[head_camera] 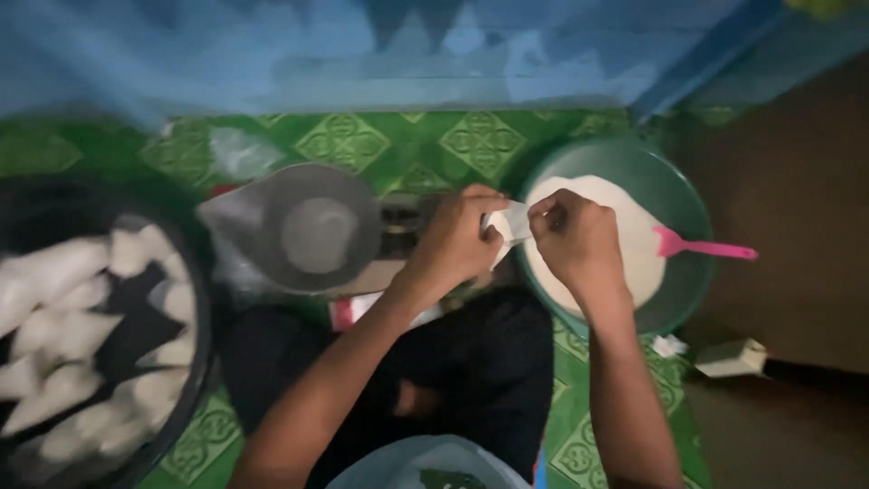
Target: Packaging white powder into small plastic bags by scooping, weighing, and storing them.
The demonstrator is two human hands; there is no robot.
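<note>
My left hand (457,240) and my right hand (575,240) both pinch a small clear plastic bag (509,222) between them, held over the near rim of a green basin (683,195). The basin holds white powder (625,235), and a pink scoop (701,246) rests in it with its handle pointing right. Left of my hands, a grey metal bowl (312,226) with a little white powder in it sits on a kitchen scale (398,231).
A large black basin (195,272) at the left holds several filled white bags (63,335). Everything sits on a green patterned mat (471,140). Blue wall behind. A small white box (733,358) lies on the brown floor at right. My dark-clothed lap is below.
</note>
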